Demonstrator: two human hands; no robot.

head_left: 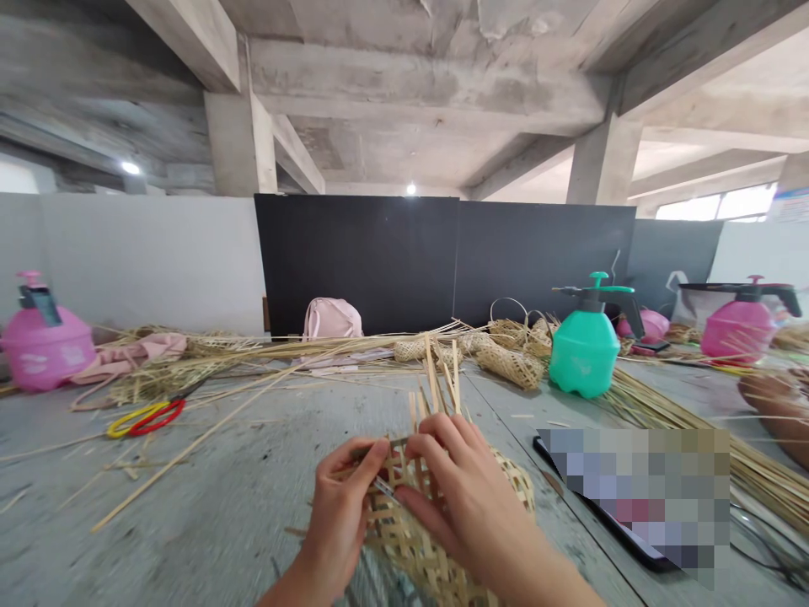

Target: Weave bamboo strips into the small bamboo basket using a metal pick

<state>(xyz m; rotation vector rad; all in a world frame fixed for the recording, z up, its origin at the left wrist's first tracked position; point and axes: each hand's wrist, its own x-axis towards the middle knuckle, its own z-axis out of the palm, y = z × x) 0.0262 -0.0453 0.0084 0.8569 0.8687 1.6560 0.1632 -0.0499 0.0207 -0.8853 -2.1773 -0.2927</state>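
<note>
- Both hands grip a half-woven basket (pixel 410 552) at the near centre of the rough grey table (pixel 240 506). The left hand (pixel 341 510) pinches its rim between thumb and fingers. The right hand (pixel 464 497) clasps the open lattice from above.
- Flat, pale bamboo strips (pixel 436 379) stick up from the weave.
- Far right stands a green sprayer (pixel 585 350) of rounded plastic. Another person's hand (pixel 774 405) rests at the right edge.
- Far left are a bulbous pink sprayer (pixel 44 346) and loop-handled scissors (pixel 145 417).
</note>
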